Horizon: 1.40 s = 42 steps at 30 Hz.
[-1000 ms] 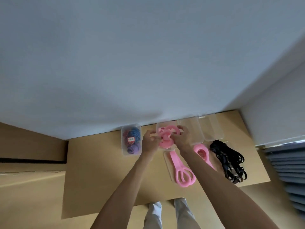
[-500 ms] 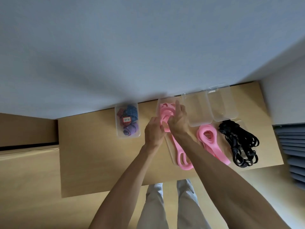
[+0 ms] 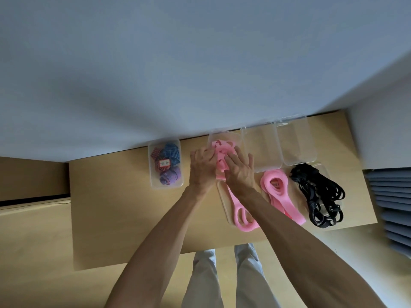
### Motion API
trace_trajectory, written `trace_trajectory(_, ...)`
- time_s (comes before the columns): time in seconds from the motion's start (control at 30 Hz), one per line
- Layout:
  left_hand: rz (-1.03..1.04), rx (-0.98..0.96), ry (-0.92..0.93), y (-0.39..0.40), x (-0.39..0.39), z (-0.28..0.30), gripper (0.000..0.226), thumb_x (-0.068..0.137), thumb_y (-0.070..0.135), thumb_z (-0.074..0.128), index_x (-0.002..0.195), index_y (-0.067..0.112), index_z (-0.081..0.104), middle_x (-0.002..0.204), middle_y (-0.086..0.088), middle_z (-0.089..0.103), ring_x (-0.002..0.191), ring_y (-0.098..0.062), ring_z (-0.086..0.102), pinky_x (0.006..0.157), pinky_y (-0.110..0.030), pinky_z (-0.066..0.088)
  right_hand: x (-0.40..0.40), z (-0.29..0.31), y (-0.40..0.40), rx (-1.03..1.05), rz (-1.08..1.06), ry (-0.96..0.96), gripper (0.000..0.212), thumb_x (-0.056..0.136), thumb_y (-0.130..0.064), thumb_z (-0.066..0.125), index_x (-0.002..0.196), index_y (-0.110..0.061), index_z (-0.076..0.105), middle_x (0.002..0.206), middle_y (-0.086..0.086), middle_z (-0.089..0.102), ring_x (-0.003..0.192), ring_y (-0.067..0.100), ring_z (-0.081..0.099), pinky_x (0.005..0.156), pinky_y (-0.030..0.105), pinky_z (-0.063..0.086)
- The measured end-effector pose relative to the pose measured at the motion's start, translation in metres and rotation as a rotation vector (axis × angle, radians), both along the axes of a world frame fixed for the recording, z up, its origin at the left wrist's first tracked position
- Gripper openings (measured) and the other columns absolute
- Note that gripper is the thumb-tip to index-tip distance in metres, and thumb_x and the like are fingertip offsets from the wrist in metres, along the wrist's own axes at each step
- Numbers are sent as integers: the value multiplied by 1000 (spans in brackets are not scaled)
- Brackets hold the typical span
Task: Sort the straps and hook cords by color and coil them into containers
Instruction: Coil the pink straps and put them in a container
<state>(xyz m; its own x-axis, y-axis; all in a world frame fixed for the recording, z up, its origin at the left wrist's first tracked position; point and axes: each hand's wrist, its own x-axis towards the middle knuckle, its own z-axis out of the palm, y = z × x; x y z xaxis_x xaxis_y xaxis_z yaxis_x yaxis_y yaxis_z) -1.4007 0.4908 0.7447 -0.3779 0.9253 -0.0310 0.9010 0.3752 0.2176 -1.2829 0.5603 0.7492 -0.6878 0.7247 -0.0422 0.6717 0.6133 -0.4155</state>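
Right now I've got both hands on the pink strap [image 3: 220, 152] that's half coiled into the clear container [image 3: 224, 135] at the far edge of the counter [image 3: 115, 210], roughly mid-way along it. Left hand [image 3: 201, 168] has its fingers loosely spread, resting on the near left side of the coil; right hand [image 3: 239, 172] lies flat on top with fingers straight, pressing down rather than pinching anything. I'd say the trick here is to keep that flat palm pressure on so the coil doesn't spring open, while the left feeds the rest in loop by loop. The strap is a wide, soft-looking pink band, and a long tail with a looped end [image 3: 243, 215] trails back toward the near edge, lying over what looks like a clear lid, so there's plenty left to wind. Another pink strap bundle [image 3: 278, 190] and a tangle of black cords [image 3: 320, 194] wait toward the right edge, two empty containers [image 3: 260, 150] sit along the far edge, and the box of blue, red and purple cords [image 3: 165, 166] to the left looks done.
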Motion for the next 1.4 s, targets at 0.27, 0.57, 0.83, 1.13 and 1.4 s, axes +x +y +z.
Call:
trace_trajectory(0.27, -37, 208, -96, -8, 6, -6, 28, 86, 11, 69, 114, 11, 73, 131, -9, 66, 114, -31, 64, 92, -42, 49, 4, -3, -7, 68, -32, 42, 32, 66, -1, 61, 95, -5, 74, 108, 12, 72, 114, 38, 64, 95, 63, 44)
trace_trajectory(0.57, 302, 342, -270, -48, 33, 20, 19, 84, -4, 60, 99, 5, 67, 103, -10, 62, 79, -22, 64, 59, -31, 54, 36, 21, -11, -101, -391, 248, 31, 73, 10, 52, 99, 1, 67, 97, 16, 66, 78, 35, 62, 58, 39, 50)
trace_trajectory(0.83, 289, 30, -563, -66, 83, 6, 13, 86, -2, 60, 85, 5, 71, 88, -7, 73, 78, -27, 67, 71, -38, 53, 85, 5, -54, -368, -504, -150, 31, 74, 4, 64, 104, -1, 67, 100, 19, 67, 98, 36, 62, 77, 44, 50)
trace_trajectory(1.13, 68, -21, -288, -68, 115, -7, 13, 80, 12, 71, 93, 10, 69, 83, -6, 62, 68, -23, 58, 54, -34, 50, 86, -9, -50, -455, -483, -302, 16, 78, -13, 73, 94, -7, 73, 96, 12, 71, 102, 30, 62, 103, 37, 41)
trace_trajectory(1.4, -303, -262, -244, -86, 120, -16, 49, 83, 54, 68, 116, 17, 64, 119, -3, 59, 107, -19, 57, 87, -35, 48, 91, 1, -53, -625, -573, -117, 15, 91, -15, 61, 85, -1, 61, 75, 11, 63, 65, 27, 57, 56, 34, 43)
